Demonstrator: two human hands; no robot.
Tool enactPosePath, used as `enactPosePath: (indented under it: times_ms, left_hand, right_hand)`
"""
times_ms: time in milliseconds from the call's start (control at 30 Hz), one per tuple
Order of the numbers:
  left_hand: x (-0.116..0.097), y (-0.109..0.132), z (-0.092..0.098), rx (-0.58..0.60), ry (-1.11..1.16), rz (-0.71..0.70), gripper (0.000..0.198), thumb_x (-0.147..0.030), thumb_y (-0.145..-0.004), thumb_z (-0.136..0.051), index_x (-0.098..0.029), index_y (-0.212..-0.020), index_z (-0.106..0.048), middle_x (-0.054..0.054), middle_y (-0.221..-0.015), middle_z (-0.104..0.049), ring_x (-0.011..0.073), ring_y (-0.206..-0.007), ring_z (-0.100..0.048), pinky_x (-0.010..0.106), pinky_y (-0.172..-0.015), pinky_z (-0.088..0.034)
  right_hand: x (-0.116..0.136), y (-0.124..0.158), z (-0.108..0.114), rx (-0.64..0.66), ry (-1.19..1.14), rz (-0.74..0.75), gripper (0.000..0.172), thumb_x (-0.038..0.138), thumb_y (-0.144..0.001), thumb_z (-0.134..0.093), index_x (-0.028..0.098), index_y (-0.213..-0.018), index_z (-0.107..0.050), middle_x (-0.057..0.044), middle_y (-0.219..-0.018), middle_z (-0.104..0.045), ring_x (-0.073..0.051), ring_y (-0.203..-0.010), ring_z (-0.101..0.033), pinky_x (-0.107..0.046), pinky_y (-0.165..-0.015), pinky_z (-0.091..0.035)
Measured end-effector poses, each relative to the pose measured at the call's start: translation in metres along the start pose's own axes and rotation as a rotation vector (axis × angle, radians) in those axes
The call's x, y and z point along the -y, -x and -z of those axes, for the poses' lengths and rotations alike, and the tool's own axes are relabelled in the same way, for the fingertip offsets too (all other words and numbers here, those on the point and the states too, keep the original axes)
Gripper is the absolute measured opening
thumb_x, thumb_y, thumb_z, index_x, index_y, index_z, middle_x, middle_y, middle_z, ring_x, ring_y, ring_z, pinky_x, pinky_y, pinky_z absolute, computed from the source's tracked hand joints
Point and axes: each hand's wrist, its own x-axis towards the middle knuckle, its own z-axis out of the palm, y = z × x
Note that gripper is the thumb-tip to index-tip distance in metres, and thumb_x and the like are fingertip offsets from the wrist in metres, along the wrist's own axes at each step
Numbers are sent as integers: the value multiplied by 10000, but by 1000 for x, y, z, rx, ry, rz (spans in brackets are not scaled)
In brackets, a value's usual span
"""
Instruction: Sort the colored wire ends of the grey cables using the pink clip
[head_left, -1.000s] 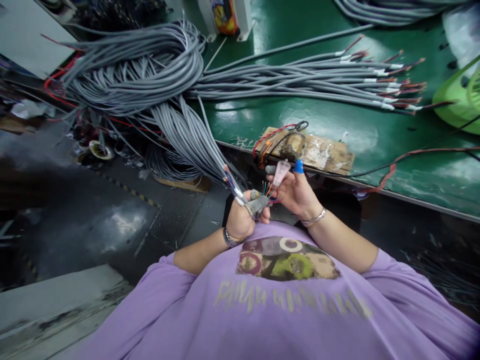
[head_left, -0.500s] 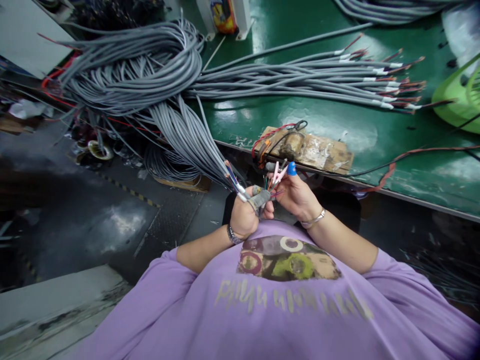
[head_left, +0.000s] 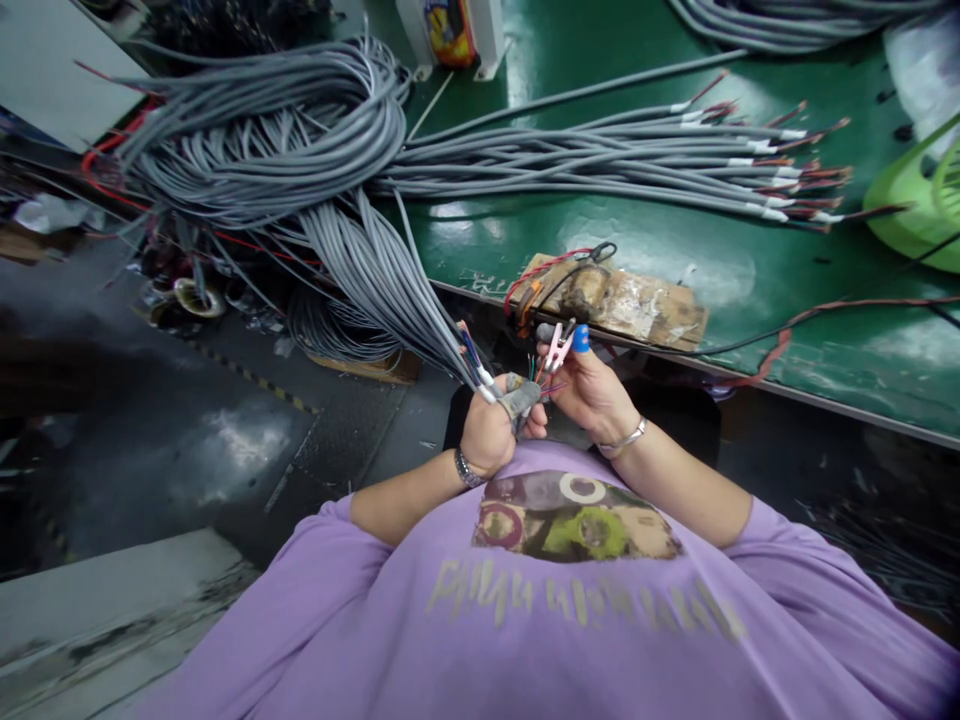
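My left hand (head_left: 487,435), with grey covers on some fingers, is closed on the end of a grey cable whose thin coloured wires (head_left: 535,370) fan out toward my right hand. White-sleeved cable ends (head_left: 489,386) from the hanging bundle lie against its back. My right hand (head_left: 592,395), with a blue cover (head_left: 581,338) on one fingertip, pinches a small pink clip-like tool (head_left: 557,348) right beside those wires. Whether the tool's jaws touch a wire is too small to tell.
Grey cable coils (head_left: 262,150) lie on the green bench (head_left: 480,235), with stripped ends (head_left: 795,180) spread to the right. Near the bench edge sits a wooden block (head_left: 652,305) with red and black leads. A green plastic fan-like object (head_left: 919,200) stands at the right.
The pink tool has tilted slightly to the right in my right hand. My left hand stays in nearly the same place, and the nearby cable ends have shifted a little.
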Motion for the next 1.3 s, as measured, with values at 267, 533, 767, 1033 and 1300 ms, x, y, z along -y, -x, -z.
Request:
enactPosePath:
  times_ms: [267, 533, 767, 1033, 1300]
  left_hand:
    - [4, 0, 3, 19, 21, -4, 391, -494, -664, -763, -165, -705, -555, 0, -551, -641, 104, -393, -555, 211, -404, -455]
    - [6, 4, 2, 29, 49, -76, 384, -476, -666, -769, -175, -699, -533, -17, -537, -643, 102, -384, -555, 210, -396, -468]
    - [4, 9, 4, -10, 44, -91, 409, -485, -649, -778, -183, -677, -505, -24, -535, -636, 100, -383, -553, 211, -391, -453]
    - [3, 6, 0, -34, 27, -90, 394, -493, -665, -768, -179, -702, -534, -20, -558, -647, 102, -406, -574, 205, -401, -444]
    - [7, 3, 1, -12, -4, -140, 371, -491, -726, -737, -173, -721, -547, -7, -572, -658, 105, -430, -597, 195, -421, -439]
  right_hand:
    - [-1, 2, -4, -30, -43, -30, 391, 592, -752, -735, 205, -777, -683, 19, -717, -708, -97, -536, -548, -246, -537, -463]
    - [1, 5, 0, 25, -37, -49, 486, 710, -761, -640, 230, -827, -674, 6, -787, -715, -115, -607, -582, -258, -573, -473]
    - [9, 7, -2, 34, 30, -31, 333, 552, -821, -665, 221, -857, -685, 6, -784, -708, -106, -621, -575, -231, -545, -438]
    - [-5, 4, 8, -32, 197, 260, 399, 609, -793, -684, 212, -754, -682, 2, -710, -667, -103, -606, -547, -246, -577, -444]
    - [-1, -2, 0, -18, 5, 50, 407, 602, -713, -764, 210, -790, -686, 16, -708, -711, -101, -567, -566, -250, -569, -482]
